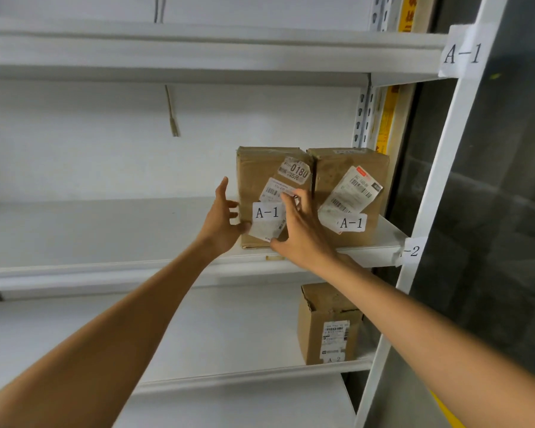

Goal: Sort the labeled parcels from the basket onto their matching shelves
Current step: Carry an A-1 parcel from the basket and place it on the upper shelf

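Our left hand (pixel 223 219) is released, fingers spread at the left side of the A-1 parcel (pixel 257 174), frame center. Also our right hand (pixel 301 227) grasps nothing, straight fingers touching its front; parcel stands on the shelf (pixel 105 230).

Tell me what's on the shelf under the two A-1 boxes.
On the lower shelf, one A-2 box stands at the right end. Elsewhere it looks bare, but the forearms hide part of it.
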